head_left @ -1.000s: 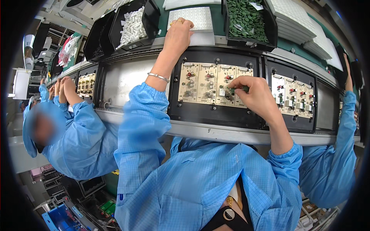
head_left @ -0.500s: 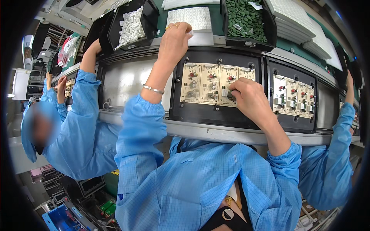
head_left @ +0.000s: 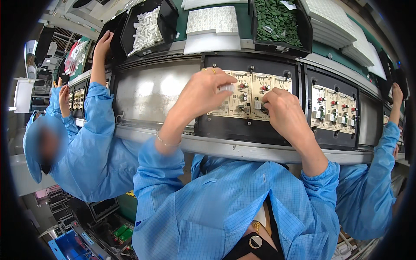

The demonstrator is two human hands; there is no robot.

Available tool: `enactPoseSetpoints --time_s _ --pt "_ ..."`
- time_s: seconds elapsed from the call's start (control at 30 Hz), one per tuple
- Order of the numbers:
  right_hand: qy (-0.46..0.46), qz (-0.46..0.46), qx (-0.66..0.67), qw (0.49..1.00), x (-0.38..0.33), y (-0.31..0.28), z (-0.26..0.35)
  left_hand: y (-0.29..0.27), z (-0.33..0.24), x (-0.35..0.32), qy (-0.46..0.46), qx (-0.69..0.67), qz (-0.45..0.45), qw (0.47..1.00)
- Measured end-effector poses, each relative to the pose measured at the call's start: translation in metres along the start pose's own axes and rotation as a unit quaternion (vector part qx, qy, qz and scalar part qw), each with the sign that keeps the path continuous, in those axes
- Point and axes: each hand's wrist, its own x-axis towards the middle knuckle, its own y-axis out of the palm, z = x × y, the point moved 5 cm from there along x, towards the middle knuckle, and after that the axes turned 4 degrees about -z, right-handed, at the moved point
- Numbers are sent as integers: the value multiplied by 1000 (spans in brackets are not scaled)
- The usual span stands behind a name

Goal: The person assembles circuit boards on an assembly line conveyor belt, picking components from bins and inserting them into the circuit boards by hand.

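Note:
My left hand [head_left: 203, 93] is above the left part of the beige circuit boards [head_left: 256, 114], its thumb and fingers pinched on a small white block-shaped component [head_left: 227, 87]. The panel of boards sits in a black frame [head_left: 225, 124] and carries red, black and white parts. My right hand [head_left: 285, 110] is closed at the right part of the panel, fingertips down among the components. Something small and dark shows at those fingertips; I cannot tell whether it is held or mounted on the board.
Beyond the rail stand a black bin of white cylindrical parts [head_left: 148, 29], a white gridded tray [head_left: 212, 21] and a bin of green discs [head_left: 277, 24]. White trays [head_left: 331, 21] are stacked at right. Another framed panel [head_left: 333, 110] lies right; co-workers in blue [head_left: 86, 147] flank me.
My left hand has come back from the white tray toward me, down over the boards, with the white component. The framed panels have shifted slightly right. My right hand stays at the boards.

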Motion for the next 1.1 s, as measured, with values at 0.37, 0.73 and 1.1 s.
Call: enactPoseSetpoints --time_s 0.37,0.73,1.1 --pt "61 24 109 992 12 -9 -5 24 -11 -17 21 88 51 995" --pt "209 57 536 816 19 9 -12 32 -18 -20 75 100 38 991" --pt "180 90 357 912 20 18 -11 -6 11 -20 17 11 39 999"
